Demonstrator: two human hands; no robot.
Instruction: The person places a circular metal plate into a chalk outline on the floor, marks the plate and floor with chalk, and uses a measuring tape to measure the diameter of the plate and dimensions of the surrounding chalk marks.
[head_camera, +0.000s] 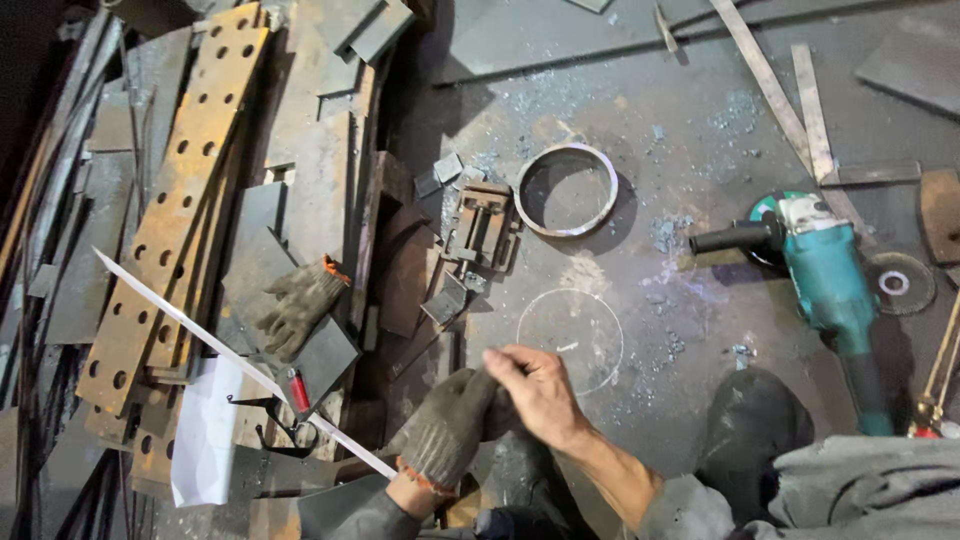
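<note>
Head view: steel floor (700, 90), scrap plates stacked at left.
Grinder (835, 290): right of hands, long axis toward viewer.
Steel ring (567, 190): ahead, above chalk circle (570, 340).
Left hand (447, 428): gloved, nearer spare glove (300, 305).
Right hand (540, 390): bare, fingers pinching left glove's fingertips.

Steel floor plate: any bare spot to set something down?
Free: the plate above the metal ring, and between the chalk circle and the angle grinder. Crowded: the scrap pile at left.
</note>
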